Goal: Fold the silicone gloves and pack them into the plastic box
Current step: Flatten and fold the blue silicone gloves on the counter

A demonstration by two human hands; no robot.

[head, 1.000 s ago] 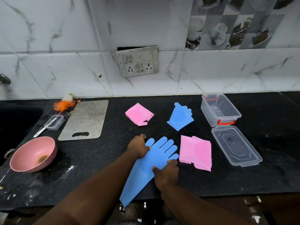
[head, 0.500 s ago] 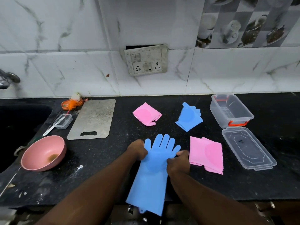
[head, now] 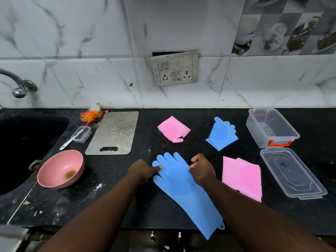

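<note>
Evidently the last of four gloves was being readied for folding. The left hand (head: 145,171), fingers curled, pinched the left edge of the flat glove (head: 181,188). The right hand (head: 201,170), likewise curled, pinched its right edge, so the hands stood apart with the glove's palm between them. This blue glove lay spread on the counter (head: 181,113), fingers toward the wall, cuff hanging past the front edge.

Three others lay already folded: the far pink glove (head: 173,129), the far blue glove (head: 221,133) and the near pink glove (head: 241,177), just right of the right hand. The box (head: 271,128) stood open at far right with no glove in it, and the lid (head: 292,175) lay just before it, so packing seemed not yet begun.

The next move would likely call for doubling the cuff over the palm and pressing it flat, since silicone tends to spring open.

No brand or label could be read on gloves, box or lid. A dark mark on the lid was too small to make out.
</note>
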